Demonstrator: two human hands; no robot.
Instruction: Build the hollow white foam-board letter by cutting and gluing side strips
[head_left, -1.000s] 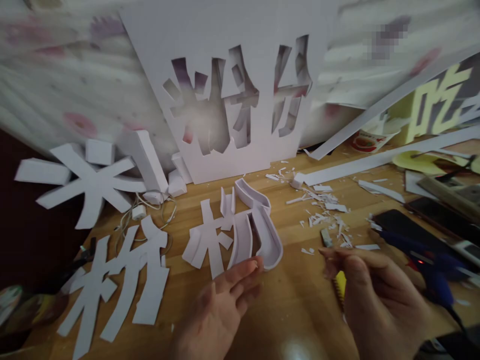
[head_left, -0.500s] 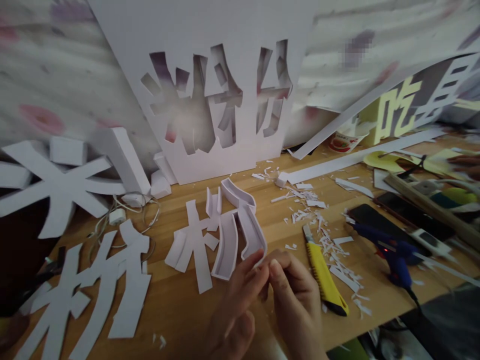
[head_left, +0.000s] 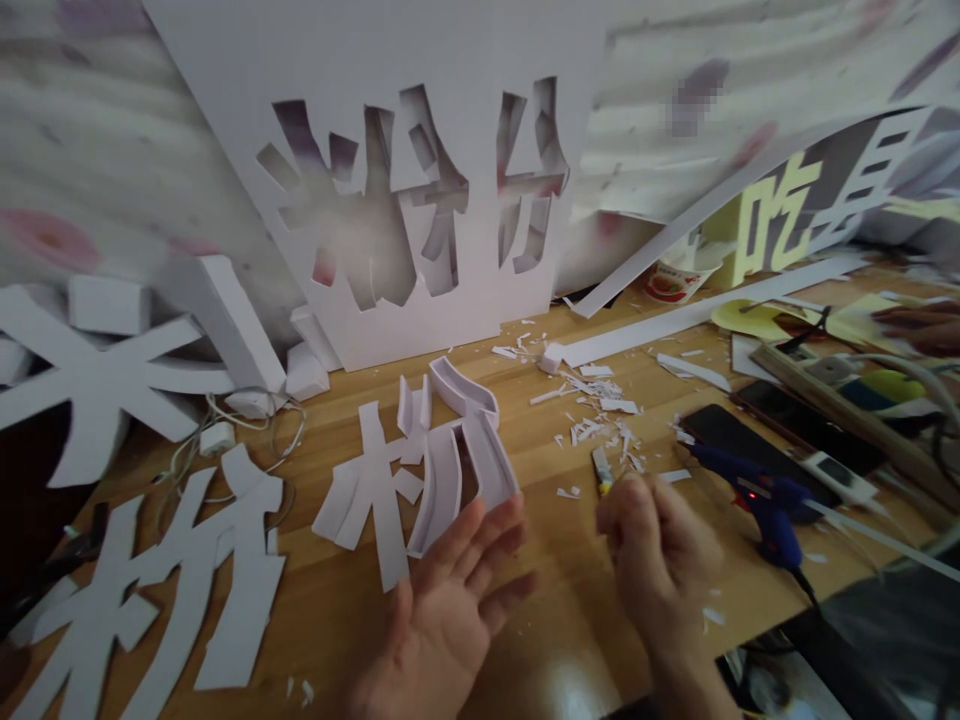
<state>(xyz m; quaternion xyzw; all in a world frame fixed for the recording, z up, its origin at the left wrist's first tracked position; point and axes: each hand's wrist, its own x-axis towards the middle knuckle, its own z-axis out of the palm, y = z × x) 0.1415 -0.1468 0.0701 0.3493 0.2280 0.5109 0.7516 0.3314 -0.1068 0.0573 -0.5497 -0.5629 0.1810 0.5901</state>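
Note:
My left hand (head_left: 457, 600) is open, palm up and fingers spread, over the wood in front of the white foam-board character (head_left: 386, 500). That character has raised strip walls along its right part. My right hand (head_left: 664, 560) is closed in a fist above the yellow utility knife (head_left: 602, 470). Only the knife's blade end shows; the fist covers the rest. Whether the fist holds anything is hidden. To the right lies a blue glue gun (head_left: 765, 500) with a small red light.
A cut-out white board (head_left: 420, 330) leans at the back. White letter pieces (head_left: 232, 620) lie at the left, near a tangled cable (head_left: 289, 440). Scraps (head_left: 611, 400), phones (head_left: 817, 430) and a paper cup (head_left: 675, 280) occupy the right side. Another person's hand (head_left: 922, 325) is blurred at the far right.
My hands have separated. The left has opened and moved a little left; the right has moved right over the yellow utility knife. The view has shifted slightly.

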